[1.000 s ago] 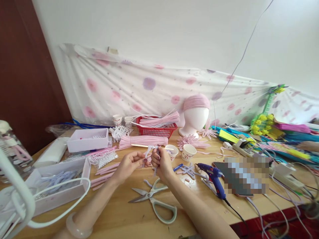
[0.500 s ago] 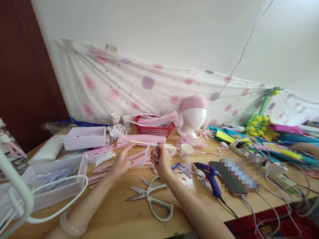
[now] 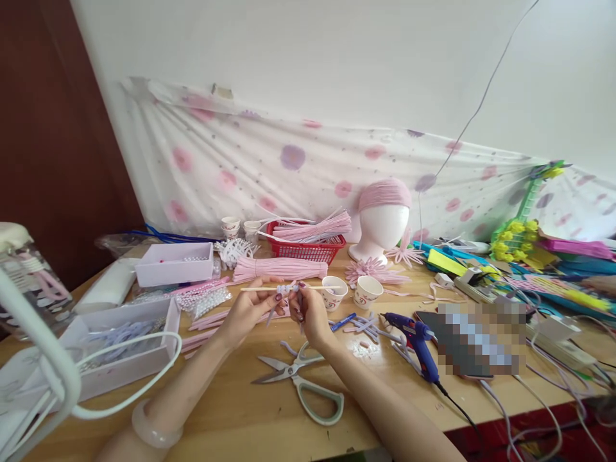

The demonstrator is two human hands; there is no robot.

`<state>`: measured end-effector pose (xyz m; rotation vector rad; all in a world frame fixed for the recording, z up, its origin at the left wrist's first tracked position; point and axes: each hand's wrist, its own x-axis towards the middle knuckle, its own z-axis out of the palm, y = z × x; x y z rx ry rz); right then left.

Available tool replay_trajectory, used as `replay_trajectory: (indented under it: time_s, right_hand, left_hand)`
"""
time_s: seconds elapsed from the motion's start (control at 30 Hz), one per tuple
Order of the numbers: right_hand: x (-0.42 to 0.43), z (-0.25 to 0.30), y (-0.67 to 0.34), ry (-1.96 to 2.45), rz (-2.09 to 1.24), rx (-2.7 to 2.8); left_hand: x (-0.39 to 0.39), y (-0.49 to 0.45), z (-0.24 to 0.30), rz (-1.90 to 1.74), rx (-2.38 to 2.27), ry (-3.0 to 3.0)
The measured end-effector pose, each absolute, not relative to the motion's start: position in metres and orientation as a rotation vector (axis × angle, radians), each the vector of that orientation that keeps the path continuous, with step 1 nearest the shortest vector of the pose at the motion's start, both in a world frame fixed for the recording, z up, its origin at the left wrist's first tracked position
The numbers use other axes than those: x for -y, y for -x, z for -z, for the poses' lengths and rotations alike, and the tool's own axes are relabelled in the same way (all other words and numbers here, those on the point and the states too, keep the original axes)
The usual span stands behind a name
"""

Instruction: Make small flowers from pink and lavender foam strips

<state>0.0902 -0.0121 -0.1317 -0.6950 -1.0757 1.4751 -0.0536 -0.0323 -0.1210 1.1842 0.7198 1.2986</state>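
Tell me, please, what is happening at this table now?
A person holds a thin stick level in front of them with both hands. A lilac strip appears wrapped around its middle. The left hand pinches at the wrapped part, and the right hand grips right beside it. Open scissors lie on the table below the hands, a blue glue gun rests to the right, and a bundle of pink strips lies behind.

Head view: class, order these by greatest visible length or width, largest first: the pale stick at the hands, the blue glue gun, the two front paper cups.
1. Pale stick
2. Blue glue gun
3. Left front paper cup and right front paper cup: they look about alike, so unranked.
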Motion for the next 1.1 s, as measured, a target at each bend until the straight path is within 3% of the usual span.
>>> replay_trajectory:
  time_s: [1.1]
  right_hand:
    - [0.0119,0.1382,-0.0903,0.72,-1.513,1.123]
  left_hand:
    - [0.0366,0.0606,0.1208,-1.004,-0.543,-1.309]
